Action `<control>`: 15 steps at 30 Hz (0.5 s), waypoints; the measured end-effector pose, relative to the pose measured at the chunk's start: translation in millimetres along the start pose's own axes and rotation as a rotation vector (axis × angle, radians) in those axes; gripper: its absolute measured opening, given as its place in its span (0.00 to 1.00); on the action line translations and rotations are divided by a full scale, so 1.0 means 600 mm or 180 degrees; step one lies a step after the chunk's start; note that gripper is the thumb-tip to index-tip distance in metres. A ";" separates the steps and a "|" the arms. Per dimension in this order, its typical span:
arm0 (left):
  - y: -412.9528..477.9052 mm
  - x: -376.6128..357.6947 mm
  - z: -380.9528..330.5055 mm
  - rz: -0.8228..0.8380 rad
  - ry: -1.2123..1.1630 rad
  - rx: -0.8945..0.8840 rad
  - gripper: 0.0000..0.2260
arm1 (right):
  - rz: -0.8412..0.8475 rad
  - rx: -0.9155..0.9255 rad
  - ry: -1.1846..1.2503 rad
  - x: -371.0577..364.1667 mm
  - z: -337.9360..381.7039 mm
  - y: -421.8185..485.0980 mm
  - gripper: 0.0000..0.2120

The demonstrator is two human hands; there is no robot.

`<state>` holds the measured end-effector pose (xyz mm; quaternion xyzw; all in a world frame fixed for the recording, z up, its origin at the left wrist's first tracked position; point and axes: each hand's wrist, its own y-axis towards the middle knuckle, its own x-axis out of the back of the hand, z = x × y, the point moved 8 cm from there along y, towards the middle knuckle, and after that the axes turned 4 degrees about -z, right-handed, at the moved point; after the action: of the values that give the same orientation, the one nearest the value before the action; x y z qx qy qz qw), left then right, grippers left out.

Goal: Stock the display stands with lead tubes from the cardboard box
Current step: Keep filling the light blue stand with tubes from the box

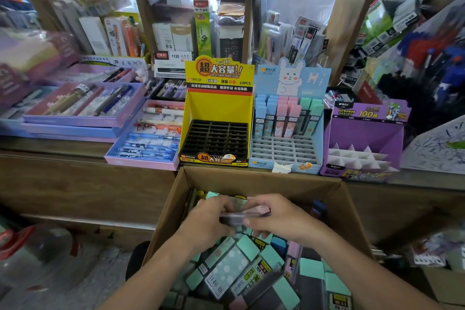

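Note:
A cardboard box (pixel 261 181) stands open below the counter, filled with several mint, blue and pink lead tubes (pixel 234 269). Over it, my left hand (pixel 208 219) and my right hand (pixel 276 219) both grip a small bundle of pink-capped tubes (pixel 247 214) between them. On the counter behind stand three display stands: a yellow one (pixel 219 108) with an empty black grid, a light-blue bunny one (pixel 286 118) holding blue, pink and green tubes in its back rows, and a purple one (pixel 364 138) with empty white dividers.
Purple and pink pen trays (pixel 83 108) lie on the counter's left side. Boxed stationery crowds the shelf behind (pixel 176 38). A blue-and-red pen rack (pixel 427 58) leans at the right. A clear jug with a red cap (pixel 37 254) sits on the floor at left.

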<state>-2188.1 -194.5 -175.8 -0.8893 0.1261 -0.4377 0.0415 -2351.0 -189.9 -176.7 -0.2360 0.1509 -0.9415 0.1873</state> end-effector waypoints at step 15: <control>-0.004 0.002 0.013 -0.0258 -0.0239 0.0509 0.16 | -0.0416 -0.0608 0.0895 0.019 -0.036 -0.020 0.06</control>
<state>-2180.8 -192.9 -179.1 -0.9033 0.0529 -0.4140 0.0993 -2374.7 -180.1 -185.9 -0.1280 0.2487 -0.9568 0.0795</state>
